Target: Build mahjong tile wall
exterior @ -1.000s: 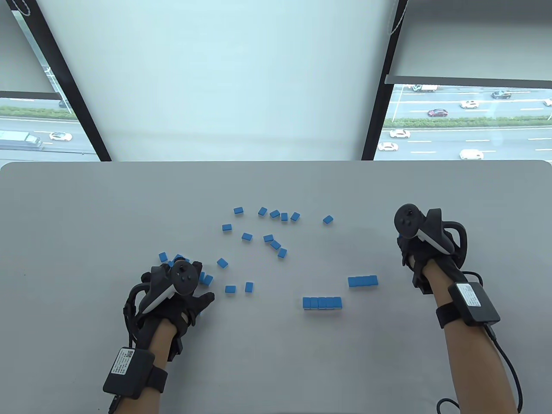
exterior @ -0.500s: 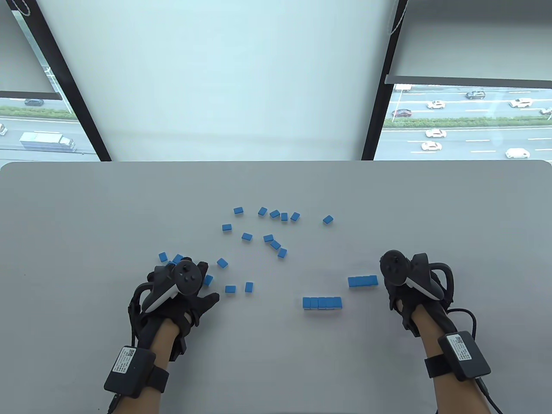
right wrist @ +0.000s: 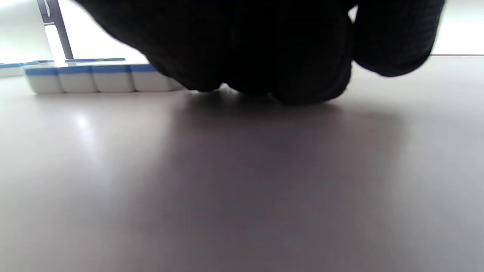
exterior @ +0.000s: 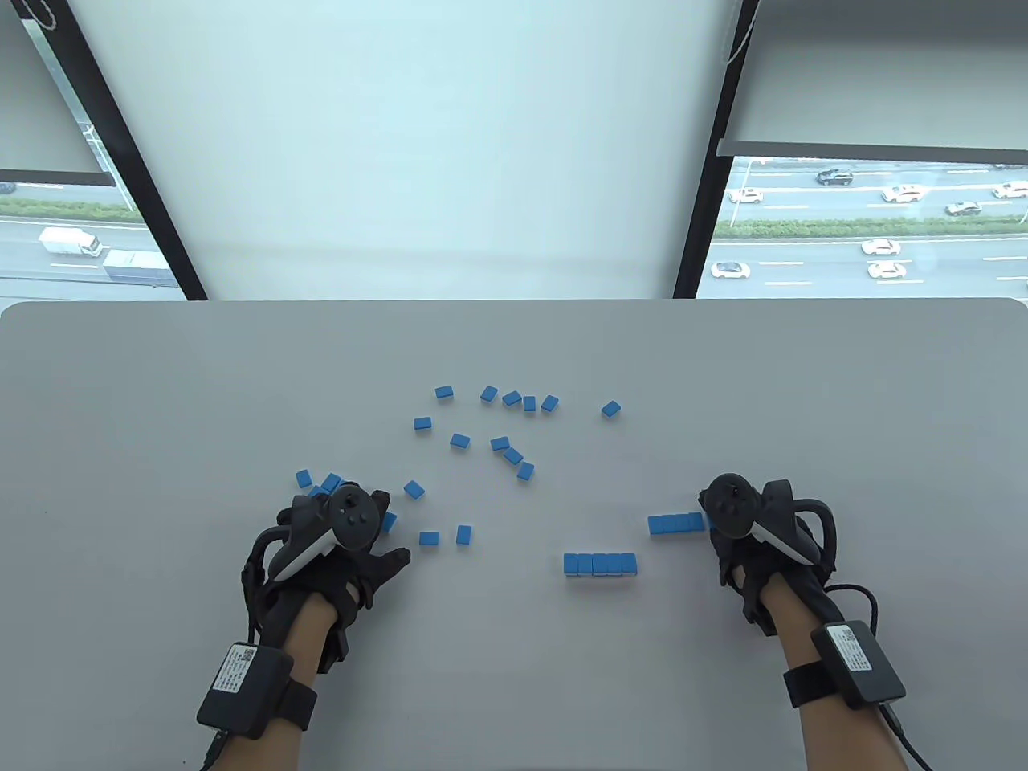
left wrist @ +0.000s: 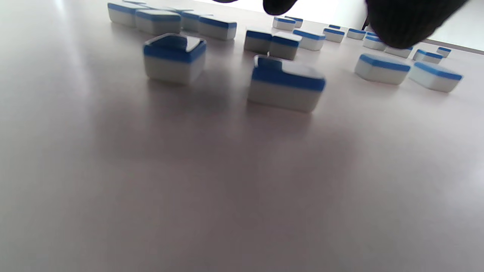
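Several blue-backed mahjong tiles (exterior: 500, 442) lie scattered mid-table. Two short rows stand nearer me: a five-tile row (exterior: 600, 564) and a shorter row (exterior: 675, 524) up and to its right. My right hand (exterior: 717, 536) sits at the shorter row's right end. In the right wrist view its fingers (right wrist: 264, 56) are bunched down on the table against that row (right wrist: 98, 77); anything under them is hidden. My left hand (exterior: 381, 534) hovers over loose tiles at the left. Its fingertips (left wrist: 408, 22) are spread above the tiles (left wrist: 285, 83) and hold nothing.
Two loose tiles (exterior: 429, 538) lie just right of my left hand, with others (exterior: 303, 479) beyond it. One tile (exterior: 611, 409) lies apart at the far right of the scatter. The grey table (exterior: 161, 401) ends at a window wall.
My right hand has come toward me and leftward, from the far right to the right end of the shorter row. My left hand has shifted slightly right.
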`<state>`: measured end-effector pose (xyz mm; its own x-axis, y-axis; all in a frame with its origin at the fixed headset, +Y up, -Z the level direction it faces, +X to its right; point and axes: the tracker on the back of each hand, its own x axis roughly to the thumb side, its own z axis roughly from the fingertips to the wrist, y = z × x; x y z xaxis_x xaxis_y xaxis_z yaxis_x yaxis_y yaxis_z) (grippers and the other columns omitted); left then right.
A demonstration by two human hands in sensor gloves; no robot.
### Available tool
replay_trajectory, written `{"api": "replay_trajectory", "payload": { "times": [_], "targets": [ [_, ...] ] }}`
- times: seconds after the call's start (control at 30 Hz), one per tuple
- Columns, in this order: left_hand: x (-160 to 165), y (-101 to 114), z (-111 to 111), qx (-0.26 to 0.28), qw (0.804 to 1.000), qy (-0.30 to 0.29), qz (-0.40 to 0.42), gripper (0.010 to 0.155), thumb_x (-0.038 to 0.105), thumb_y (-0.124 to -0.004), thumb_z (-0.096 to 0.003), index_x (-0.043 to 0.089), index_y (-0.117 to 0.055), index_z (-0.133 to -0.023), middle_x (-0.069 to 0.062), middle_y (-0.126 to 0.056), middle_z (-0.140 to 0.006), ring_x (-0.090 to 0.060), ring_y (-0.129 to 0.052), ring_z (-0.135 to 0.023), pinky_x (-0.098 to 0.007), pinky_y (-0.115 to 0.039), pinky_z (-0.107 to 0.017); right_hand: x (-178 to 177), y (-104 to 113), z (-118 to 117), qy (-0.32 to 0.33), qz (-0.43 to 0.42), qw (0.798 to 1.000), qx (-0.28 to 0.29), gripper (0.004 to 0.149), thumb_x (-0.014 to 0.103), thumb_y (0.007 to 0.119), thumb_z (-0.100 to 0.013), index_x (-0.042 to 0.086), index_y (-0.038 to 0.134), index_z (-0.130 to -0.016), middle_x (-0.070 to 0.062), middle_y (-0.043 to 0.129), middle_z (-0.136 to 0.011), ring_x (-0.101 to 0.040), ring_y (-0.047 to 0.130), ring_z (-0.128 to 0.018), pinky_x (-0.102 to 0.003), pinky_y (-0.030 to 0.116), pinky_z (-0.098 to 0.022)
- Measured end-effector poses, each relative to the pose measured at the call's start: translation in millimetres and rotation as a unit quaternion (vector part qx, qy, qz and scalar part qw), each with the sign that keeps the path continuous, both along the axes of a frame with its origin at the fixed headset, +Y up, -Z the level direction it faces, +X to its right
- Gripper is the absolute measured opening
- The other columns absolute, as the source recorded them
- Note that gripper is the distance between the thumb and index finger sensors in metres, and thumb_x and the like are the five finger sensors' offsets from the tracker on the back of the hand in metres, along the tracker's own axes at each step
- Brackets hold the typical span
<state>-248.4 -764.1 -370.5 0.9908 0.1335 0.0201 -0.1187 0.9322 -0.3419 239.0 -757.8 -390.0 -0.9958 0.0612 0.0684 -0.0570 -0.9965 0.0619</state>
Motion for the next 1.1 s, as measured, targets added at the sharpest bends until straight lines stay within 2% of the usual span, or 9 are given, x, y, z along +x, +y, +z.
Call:
{"api": "replay_trajectory", "payload": {
  "times": [0.57, 0.73, 0.8, 0.93, 1.1],
  "targets": [
    [-1, 2, 1, 0.003, 1.000, 0.001, -0.004, 0.086, 0.072, -0.065, -0.0405, 0.036, -0.033, -0.112, -0.003, -0.025, -0.121, -0.046, -0.027, -0.109, -0.075, -0.022, -0.068, -5, -1, 1, 0.007, 0.009, 1.000, -0.006, 0.056, 0.031, 0.087, -0.039, 0.026, 0.069, -0.092, -0.003, 0.088, -0.071, -0.025, 0.095, -0.045, -0.050, 0.080, -0.044],
    [-2, 3, 1, 0.006, 1.000, 0.001, -0.004, 0.086, 0.072, -0.065, -0.0405, 0.036, -0.033, -0.112, -0.003, -0.025, -0.121, -0.046, -0.027, -0.109, -0.075, -0.022, -0.068, -4, 1, 1, 0.002, 0.002, 1.000, -0.001, 0.060, 0.033, 0.087, -0.038, 0.023, 0.067, -0.094, -0.004, 0.088, -0.072, -0.027, 0.096, -0.045, -0.051, 0.081, -0.044],
    [-2, 5, 1, 0.010, 1.000, 0.000, -0.002, 0.086, 0.071, -0.065, -0.0406, 0.036, -0.033, -0.112, -0.003, -0.025, -0.121, -0.046, -0.027, -0.109, -0.075, -0.022, -0.068, -4, 8, 2, -0.009, -0.006, 1.000, 0.002, 0.063, 0.036, 0.087, -0.038, 0.019, 0.066, -0.094, -0.007, 0.086, -0.076, -0.030, 0.096, -0.050, -0.053, 0.080, -0.045],
    [-2, 6, 1, 0.013, 1.000, -0.002, 0.000, 0.086, 0.071, -0.065, -0.0405, 0.036, -0.033, -0.112, -0.003, -0.025, -0.121, -0.046, -0.027, -0.109, -0.075, -0.022, -0.068, -13, 31, 0, -0.012, 0.031, 0.999, 0.043, 0.064, 0.040, 0.087, -0.038, 0.019, 0.066, -0.095, -0.007, 0.084, -0.080, -0.031, 0.096, -0.053, -0.053, 0.080, -0.047],
    [-2, 7, 1, 0.019, 1.000, -0.004, 0.002, 0.086, 0.071, -0.065, -0.0404, 0.036, -0.033, -0.112, -0.003, -0.025, -0.121, -0.045, -0.027, -0.109, -0.075, -0.023, -0.069, -32, 53, -28, -0.023, 0.064, 0.997, 0.043, 0.065, 0.045, 0.086, -0.037, 0.020, 0.067, -0.095, -0.006, 0.084, -0.084, -0.031, 0.099, -0.060, -0.051, 0.082, -0.048]
  ]
}}
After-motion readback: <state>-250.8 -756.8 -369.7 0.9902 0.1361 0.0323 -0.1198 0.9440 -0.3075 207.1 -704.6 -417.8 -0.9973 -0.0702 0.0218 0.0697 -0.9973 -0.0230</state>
